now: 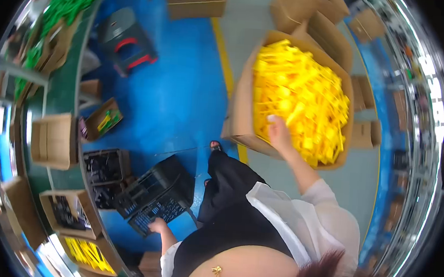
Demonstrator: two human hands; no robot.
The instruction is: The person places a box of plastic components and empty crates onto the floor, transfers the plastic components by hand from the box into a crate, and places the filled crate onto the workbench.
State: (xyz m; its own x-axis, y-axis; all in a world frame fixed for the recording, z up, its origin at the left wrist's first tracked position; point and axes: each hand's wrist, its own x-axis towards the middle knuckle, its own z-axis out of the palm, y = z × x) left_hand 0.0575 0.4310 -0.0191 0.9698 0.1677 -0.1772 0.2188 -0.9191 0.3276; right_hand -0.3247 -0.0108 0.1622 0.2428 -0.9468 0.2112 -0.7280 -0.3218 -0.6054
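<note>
A large cardboard box full of yellow plastic parts stands at the right. My right hand is over the near left part of the yellow pile, its fingers bent together; what they hold, if anything, is too small to name. Down at the lower left, my left hand is at the edge of a black plastic crate. The fingers of that hand are small and blurred, so their grip is unclear.
A grey and red stool stands on the blue floor. Along the left runs a green workbench with cardboard trays and green parts. Further cardboard boxes stand at the top; shelving lines the right.
</note>
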